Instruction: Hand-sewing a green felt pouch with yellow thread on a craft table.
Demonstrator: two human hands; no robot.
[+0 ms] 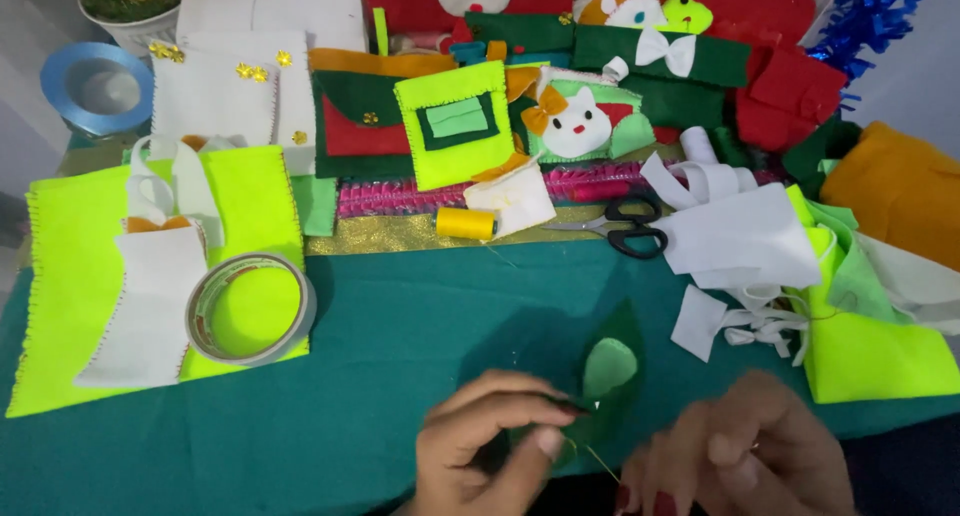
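**Inspector:** State the position of the hands.

**Assistant:** Both are at the bottom edge of the head view. The left hand has thumb and forefinger pressed together, pinching the lower edge of a dark green felt leaf. The right hand is curled loosely, fingers bent inward; whether it grips anything I cannot tell. A thin yellowish thread runs between the two hands, just below the leaf.

**Inspector:** Where does the leaf lie?

**Assistant:** On the teal table cloth, near the front, between the hands. A smaller light green felt leaf piece lies on top of it.

**Inspector:** Surroundings?

**Assistant:** To the left, a roll of clear tape rests on a neon yellow felt piece, partly covered by a white felt strip. Behind, a spool of yellow thread lies beside black-handled scissors. To the right are white felt offcuts and more neon yellow felt. Along the back stand finished felt pouches, among them a neon yellow pouch and a cat-face pouch. A blue ribbon reel sits at the far left.
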